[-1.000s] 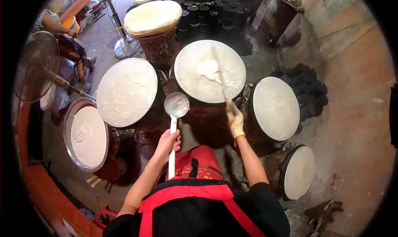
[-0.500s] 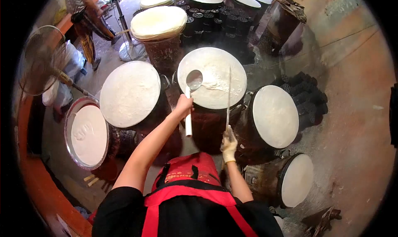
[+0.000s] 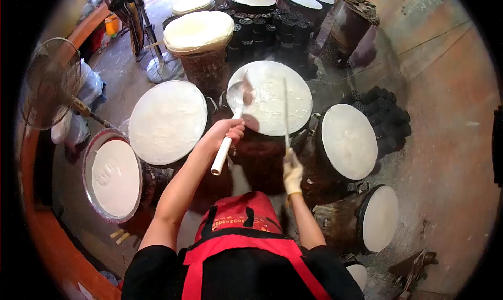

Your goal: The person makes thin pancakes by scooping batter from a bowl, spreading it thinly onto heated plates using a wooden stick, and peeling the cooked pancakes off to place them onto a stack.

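Note:
My bare left hand [image 3: 226,131] is closed around the white handle of a ladle [image 3: 222,156]. The ladle's metal bowl is smeared by motion over the left side of the middle round griddle [image 3: 299,93]. White batter [image 3: 267,85] covers that griddle, with a wet, uneven surface. In my right hand [image 3: 293,175], which wears a pale glove, is a long thin blade [image 3: 286,106]. It points away from me across the right part of the same griddle; whether it touches the batter I cannot tell.
White-coated griddles stand on drums to the left [image 3: 167,121] and right [image 3: 349,142]. A batter tub [image 3: 86,179] is at lower left, beside a fan [image 3: 52,85]. Behind are a stack of pale round sheets [image 3: 199,30] and black coal cylinders [image 3: 262,30]. A person's leg [image 3: 133,30] shows at the back.
The ladle's bowl has tilted and blurred, and its handle end has swung left. My left hand has turned with it. The blade stays over the griddle. The person behind has shifted.

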Motion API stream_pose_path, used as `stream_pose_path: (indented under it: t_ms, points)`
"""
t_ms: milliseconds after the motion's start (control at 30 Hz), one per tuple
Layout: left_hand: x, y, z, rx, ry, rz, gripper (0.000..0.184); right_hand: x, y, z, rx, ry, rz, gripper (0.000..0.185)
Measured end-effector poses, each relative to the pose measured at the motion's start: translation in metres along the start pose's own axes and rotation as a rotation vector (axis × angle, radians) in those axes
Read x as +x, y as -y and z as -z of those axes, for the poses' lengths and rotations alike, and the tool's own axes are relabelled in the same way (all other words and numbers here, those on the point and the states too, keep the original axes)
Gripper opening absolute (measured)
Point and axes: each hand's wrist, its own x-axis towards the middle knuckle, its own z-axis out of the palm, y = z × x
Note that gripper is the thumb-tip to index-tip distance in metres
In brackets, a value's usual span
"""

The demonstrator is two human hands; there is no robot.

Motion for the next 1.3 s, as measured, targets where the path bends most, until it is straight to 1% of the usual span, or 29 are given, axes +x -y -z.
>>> stream_pose_path:
  t_ms: [33,67,100,167,200,233,300,333,400,433,467,500,567,600,667,700,733,767,833,900,933,967,1000,1067,1100,1167,1233,1267,1300]
  points:
    - [-0.007,-0.002,0.003,0.09,-0.053,-0.038,0.009,-0.022,0.046,-0.006,-0.271,0.093,-0.119,0.043]
    - [-0.016,0.002,0.007,0.178,-0.102,-0.082,0.01,-0.042,0.072,-0.014,-0.218,0.187,-0.157,0.044]
    - [-0.025,0.009,0.013,0.263,-0.158,-0.119,0.01,-0.056,0.075,-0.015,-0.194,0.237,-0.175,0.044]
    - [-0.051,0.021,0.037,0.415,-0.17,-0.177,0.011,-0.074,0.07,-0.017,-0.171,0.29,-0.182,0.044]
    - [-0.064,0.027,0.049,0.39,-0.185,-0.177,0.011,-0.074,0.066,-0.017,-0.173,0.296,-0.166,0.043]
    - [-0.078,0.034,0.06,0.366,-0.201,-0.176,0.012,-0.07,0.077,-0.017,-0.21,0.23,-0.149,0.043]
    - [-0.105,0.054,0.071,0.311,-0.29,-0.223,0.012,-0.058,0.071,-0.021,-0.184,0.042,-0.167,0.042]
    - [-0.111,0.063,0.082,0.251,-0.295,-0.223,0.012,-0.056,0.061,-0.024,-0.221,0.035,-0.139,0.04]
    - [-0.122,0.076,0.103,0.188,-0.307,-0.207,0.011,-0.083,0.036,-0.035,-0.005,0.14,-0.376,0.04]
    - [-0.126,0.079,0.111,0.154,-0.314,-0.19,0.011,-0.092,0.036,-0.035,-0.307,0.251,-0.214,0.042]
    - [-0.128,0.079,0.115,0.098,-0.31,-0.181,0.01,-0.1,0.037,-0.035,-0.605,0.313,-0.029,0.044]
    - [-0.133,0.081,0.116,0.039,-0.313,-0.166,0.01,-0.099,0.052,-0.038,-0.526,0.36,-0.135,0.042]
    - [-0.139,0.081,0.113,0.02,-0.311,-0.172,0.01,-0.087,0.058,-0.04,-0.289,0.265,-0.005,0.046]
    - [-0.139,0.079,0.112,0.016,-0.308,-0.178,0.01,-0.071,0.057,-0.044,-0.231,0.146,-0.006,0.049]
    - [-0.136,0.075,0.119,-0.057,-0.265,-0.191,0.01,-0.025,0.026,-0.04,-0.39,-0.11,0.11,0.031]
    - [-0.134,0.073,0.119,-0.094,-0.242,-0.199,0.009,0.002,0.025,-0.039,-0.351,-0.187,-0.149,0.024]
    - [-0.132,0.07,0.115,-0.084,-0.263,-0.223,0.009,0.029,0.023,-0.038,-0.299,-0.268,-0.406,0.027]
    - [-0.131,0.068,0.108,-0.073,-0.287,-0.247,0.009,0.052,-0.025,-0.034,-0.412,-0.37,-0.4,0.035]
    - [-0.131,0.061,0.099,-0.08,-0.304,-0.27,0.009,0.078,-0.039,-0.039,-0.323,-0.512,-0.443,0.036]
    - [-0.13,0.056,0.091,-0.124,-0.279,-0.271,0.009,0.096,-0.044,-0.052,-0.08,-0.584,-0.562,0.039]
    - [-0.13,0.053,0.089,-0.152,-0.268,-0.275,0.008,0.1,-0.033,-0.057,-0.117,-0.563,-0.603,0.029]
    - [-0.128,0.051,0.087,-0.187,-0.253,-0.278,0.008,0.104,-0.023,-0.061,-0.154,-0.541,-0.644,0.024]
    - [-0.125,0.049,0.086,-0.223,-0.234,-0.282,0.008,0.109,-0.013,-0.066,-0.191,-0.516,-0.684,0.028]
    - [-0.123,0.043,0.083,-0.265,-0.21,-0.29,0.009,0.114,-0.031,-0.07,0.031,-0.604,-0.764,0.029]
    - [-0.121,0.041,0.081,-0.276,-0.202,-0.294,0.01,0.114,-0.018,-0.071,0.129,-0.644,-0.797,0.029]
    - [-0.118,0.036,0.079,-0.292,-0.191,-0.286,0.011,0.111,-0.011,-0.074,-0.009,-0.627,-0.797,0.032]
    - [-0.115,0.027,0.077,-0.297,-0.181,-0.262,0.011,0.108,-0.012,-0.075,-0.471,-0.496,-0.722,0.04]
    - [-0.115,0.022,0.077,-0.258,-0.173,-0.25,0.012,0.109,0.001,-0.074,-0.496,-0.431,-0.756,0.038]
    - [-0.114,0.016,0.075,-0.237,-0.181,-0.235,0.012,0.107,-0.005,-0.079,-0.321,-0.594,-0.69,0.024]
